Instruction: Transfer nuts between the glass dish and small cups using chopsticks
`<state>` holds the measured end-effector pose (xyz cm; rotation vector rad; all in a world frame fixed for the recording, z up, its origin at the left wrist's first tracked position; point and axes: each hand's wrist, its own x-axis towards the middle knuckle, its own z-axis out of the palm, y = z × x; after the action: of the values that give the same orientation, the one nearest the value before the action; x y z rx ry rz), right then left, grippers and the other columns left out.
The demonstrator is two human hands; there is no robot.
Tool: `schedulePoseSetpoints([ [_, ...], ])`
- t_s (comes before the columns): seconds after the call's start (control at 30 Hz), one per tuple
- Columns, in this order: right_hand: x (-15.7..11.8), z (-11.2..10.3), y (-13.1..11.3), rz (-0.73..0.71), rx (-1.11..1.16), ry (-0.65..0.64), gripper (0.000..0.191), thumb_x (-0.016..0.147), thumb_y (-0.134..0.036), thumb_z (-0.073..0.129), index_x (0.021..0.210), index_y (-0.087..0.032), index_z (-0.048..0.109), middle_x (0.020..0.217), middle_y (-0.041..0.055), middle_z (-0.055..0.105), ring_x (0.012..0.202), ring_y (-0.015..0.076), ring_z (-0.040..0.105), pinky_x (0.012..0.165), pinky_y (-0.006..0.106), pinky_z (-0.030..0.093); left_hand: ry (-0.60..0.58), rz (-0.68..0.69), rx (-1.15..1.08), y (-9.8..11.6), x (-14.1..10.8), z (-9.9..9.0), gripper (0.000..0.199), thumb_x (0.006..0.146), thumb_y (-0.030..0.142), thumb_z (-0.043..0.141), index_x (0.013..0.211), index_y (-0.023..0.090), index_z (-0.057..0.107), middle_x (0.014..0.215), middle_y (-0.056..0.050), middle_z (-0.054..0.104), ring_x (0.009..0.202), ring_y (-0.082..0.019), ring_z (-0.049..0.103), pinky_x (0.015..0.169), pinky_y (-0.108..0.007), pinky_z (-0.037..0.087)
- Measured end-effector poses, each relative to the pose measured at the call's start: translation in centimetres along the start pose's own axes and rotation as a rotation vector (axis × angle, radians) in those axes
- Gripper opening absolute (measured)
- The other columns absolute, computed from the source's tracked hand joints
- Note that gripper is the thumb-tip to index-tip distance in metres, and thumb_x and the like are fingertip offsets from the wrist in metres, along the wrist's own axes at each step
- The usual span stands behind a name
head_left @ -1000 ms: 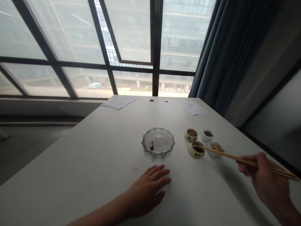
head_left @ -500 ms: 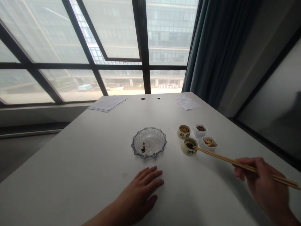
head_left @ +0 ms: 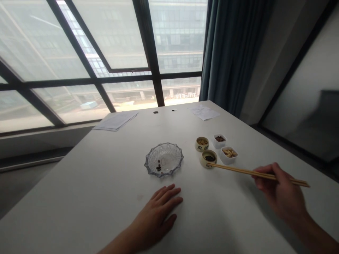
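My right hand (head_left: 280, 192) grips a pair of wooden chopsticks (head_left: 243, 171). Their tips lie in front of the near rim of a small cream bowl (head_left: 204, 163) that holds dark pieces (head_left: 210, 157); whether anything is pinched between them I cannot make out. My left hand (head_left: 160, 211) rests on the table with its fingers spread, holding nothing. Just beyond it stands a clear glass dish (head_left: 172, 169) with a scalloped rim and a few small dark bits (head_left: 158, 168) at its left side.
Behind the near bowl is another cream bowl (head_left: 202, 148) with brownish pieces. To its right stand two white plastic cups (head_left: 219, 143), one with dark pieces, one with pale yellow ones. Papers (head_left: 115, 121) lie at the far left of the white table (head_left: 106, 183), a sheet (head_left: 205, 112) far right.
The chopstick tips have come out of the near bowl to its front rim, and my right hand has shifted left and up. My left hand stays in place. The view has turned slightly.
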<state>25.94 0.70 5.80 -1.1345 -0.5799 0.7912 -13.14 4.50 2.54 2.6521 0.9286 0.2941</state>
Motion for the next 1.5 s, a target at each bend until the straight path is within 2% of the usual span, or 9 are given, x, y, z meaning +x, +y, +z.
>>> schedulePoseSetpoints([
  [0.17, 0.0, 0.2, -0.1, 0.015, 0.058, -0.035, 0.038, 0.082, -0.05, 0.07, 0.065, -0.016, 0.072, 0.059, 0.0084, 0.067, 0.044, 0.0133, 0.054, 0.04, 0.024, 0.045, -0.032, -0.017, 0.037, -0.3, 0.1, 0.1, 0.049, 0.096, 0.023, 0.053, 0.143, 0.035, 0.05, 0.157, -0.001, 0.044, 0.148, -0.027, 0.033, 0.119, -0.052, 0.033],
  [0.43, -0.4, 0.5, -1.0, -0.056, 0.097, -0.068, 0.041, 0.083, -0.052, 0.069, 0.063, -0.016, 0.071, 0.058, 0.0079, 0.067, 0.042, 0.0123, 0.053, 0.039, 0.023, 0.043, 0.034, -0.005, 0.044, -0.1, 0.2, 0.1, 0.042, 0.096, 0.025, 0.054, 0.138, 0.032, 0.057, 0.152, -0.004, 0.051, 0.145, -0.027, 0.039, 0.117, -0.049, 0.037],
  [0.83, -0.7, 0.8, 0.4, 0.001, 0.1, -0.101, 0.042, 0.082, -0.053, 0.071, 0.064, -0.016, 0.072, 0.058, 0.0082, 0.068, 0.043, 0.0126, 0.054, 0.039, 0.022, 0.044, 0.024, -0.005, 0.037, 0.3, 0.3, 0.0, 0.043, 0.096, 0.024, 0.053, 0.138, 0.031, 0.055, 0.153, -0.004, 0.049, 0.146, -0.027, 0.036, 0.118, -0.05, 0.034],
  [0.93, -0.7, 1.2, -0.1, -0.023, 0.056, -0.127, 0.042, 0.083, -0.054, 0.071, 0.065, -0.015, 0.073, 0.059, 0.0091, 0.069, 0.044, 0.0136, 0.056, 0.04, 0.023, 0.045, 0.025, -0.015, 0.025, 0.5, 0.3, 0.0, 0.043, 0.096, 0.023, 0.053, 0.138, 0.032, 0.055, 0.154, -0.004, 0.049, 0.146, -0.027, 0.036, 0.119, -0.05, 0.034],
  [1.07, -0.6, 3.9, -2.1, -0.107, 0.002, -0.266, 0.04, 0.085, -0.053, 0.071, 0.073, -0.015, 0.075, 0.063, 0.0101, 0.072, 0.049, 0.0164, 0.064, 0.044, 0.024, 0.05, 0.018, -0.014, -0.002, 0.7, 0.3, -0.1, 0.045, 0.093, 0.021, 0.055, 0.138, 0.031, 0.054, 0.154, -0.003, 0.049, 0.147, -0.027, 0.035, 0.119, -0.05, 0.032],
  [1.2, -0.9, 9.3, -2.9, -0.153, -0.11, -0.508, 0.042, 0.089, -0.056, 0.067, 0.08, -0.015, 0.075, 0.065, 0.0102, 0.074, 0.057, 0.0216, 0.072, 0.054, 0.03, 0.059, 0.017, -0.007, -0.026, 0.8, 0.4, -0.2, 0.047, 0.092, 0.019, 0.055, 0.137, 0.031, 0.054, 0.154, -0.002, 0.048, 0.146, -0.026, 0.035, 0.12, -0.049, 0.03],
  [1.3, -1.5, 13.3, -1.6, -0.148, -0.21, -0.655, 0.041, 0.09, -0.055, 0.066, 0.082, -0.016, 0.073, 0.066, 0.0091, 0.075, 0.059, 0.0222, 0.074, 0.057, 0.031, 0.063, 0.005, -0.002, -0.033, 0.9, 0.4, -0.2, 0.048, 0.09, 0.02, 0.056, 0.137, 0.031, 0.052, 0.154, -0.001, 0.047, 0.147, -0.026, 0.034, 0.12, -0.048, 0.03],
  [1.37, -1.7, 15.3, -0.1, -0.144, -0.248, -0.727, 0.042, 0.091, -0.056, 0.064, 0.082, -0.016, 0.071, 0.067, 0.0087, 0.076, 0.06, 0.0219, 0.075, 0.057, 0.03, 0.063, -0.004, 0.0, -0.036, 1.0, 0.4, -0.2, 0.049, 0.09, 0.019, 0.057, 0.137, 0.031, 0.052, 0.155, 0.0, 0.047, 0.147, -0.026, 0.033, 0.121, -0.048, 0.029],
  [1.5, -1.6, 16.9, 2.8, -0.156, -0.319, -0.807, 0.043, 0.093, -0.056, 0.061, 0.083, -0.016, 0.071, 0.068, 0.0084, 0.076, 0.061, 0.0214, 0.076, 0.057, 0.029, 0.063, -0.013, -0.001, -0.047, 1.1, 0.3, -0.2, 0.051, 0.088, 0.02, 0.059, 0.137, 0.03, 0.051, 0.156, -0.001, 0.046, 0.148, -0.026, 0.033, 0.122, -0.048, 0.027],
])
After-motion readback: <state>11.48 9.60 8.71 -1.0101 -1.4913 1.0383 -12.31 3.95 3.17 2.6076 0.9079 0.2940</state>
